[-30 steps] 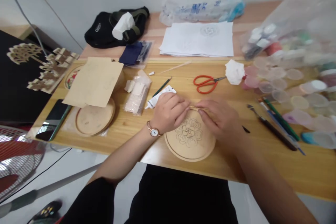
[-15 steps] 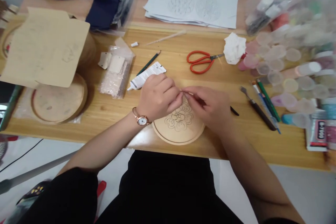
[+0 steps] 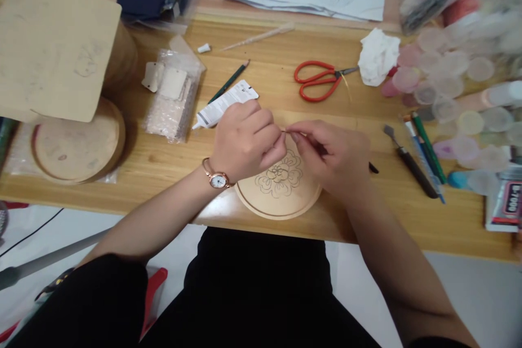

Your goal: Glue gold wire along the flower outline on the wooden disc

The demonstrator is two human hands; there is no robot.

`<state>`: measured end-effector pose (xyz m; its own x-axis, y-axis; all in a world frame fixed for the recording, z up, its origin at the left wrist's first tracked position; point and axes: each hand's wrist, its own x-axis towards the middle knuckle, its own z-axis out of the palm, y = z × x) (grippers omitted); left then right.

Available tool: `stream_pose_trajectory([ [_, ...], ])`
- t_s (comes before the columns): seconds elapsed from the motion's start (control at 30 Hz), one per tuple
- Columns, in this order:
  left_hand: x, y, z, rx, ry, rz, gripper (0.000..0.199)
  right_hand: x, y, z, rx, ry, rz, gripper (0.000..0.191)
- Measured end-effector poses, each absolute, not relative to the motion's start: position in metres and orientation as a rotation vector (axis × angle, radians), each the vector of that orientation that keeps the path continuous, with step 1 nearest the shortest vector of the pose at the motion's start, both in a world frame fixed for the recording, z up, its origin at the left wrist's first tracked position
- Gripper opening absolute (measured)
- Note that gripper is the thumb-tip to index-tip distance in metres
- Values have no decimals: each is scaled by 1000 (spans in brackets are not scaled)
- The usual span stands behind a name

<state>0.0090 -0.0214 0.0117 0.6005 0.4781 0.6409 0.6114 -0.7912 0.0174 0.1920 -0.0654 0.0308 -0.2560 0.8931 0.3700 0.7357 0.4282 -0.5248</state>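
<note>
My left hand (image 3: pixel 249 136), with a watch (image 3: pixel 219 180) on its wrist, is closed in a pinch, knuckles up. My right hand (image 3: pixel 332 157) is pinched too, its fingertips meeting the left ones. Between them shows a tiny length of a thin strand; its material is too fine to tell. Both hands are above the far part of a round wooden board (image 3: pixel 279 209), which bears a line-drawn flower (image 3: pixel 281 173). A fine golden strand (image 3: pixel 348 89) curves down from near the red-handled scissors (image 3: pixel 318 81) toward my right hand.
A white glue tube (image 3: pixel 226 103) and a pencil (image 3: pixel 229 81) lie beyond my left hand. Crumpled tissue (image 3: pixel 378 57), a palette knife (image 3: pixel 410 162) and brushes (image 3: pixel 426 147) are at right, near many small jars (image 3: pixel 452 70). A bubble-wrap packet (image 3: pixel 171 98) and a wooden tray (image 3: pixel 77 144) stand left.
The view has shifted slightly, so the table things sit higher in the picture. My hands stay pinched together above the board, with only a small shift.
</note>
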Motion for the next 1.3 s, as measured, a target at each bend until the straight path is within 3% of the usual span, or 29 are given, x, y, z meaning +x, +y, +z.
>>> stream_pose_trajectory([
  [0.4,3,-22,15,-2712,-924,-1037,20,204,-60,29,-1418,-1992,171,16],
  [1.3,11,-25,8,-2617,-948,-1007,33,193,-62,25,-1287,-2157,120,15],
])
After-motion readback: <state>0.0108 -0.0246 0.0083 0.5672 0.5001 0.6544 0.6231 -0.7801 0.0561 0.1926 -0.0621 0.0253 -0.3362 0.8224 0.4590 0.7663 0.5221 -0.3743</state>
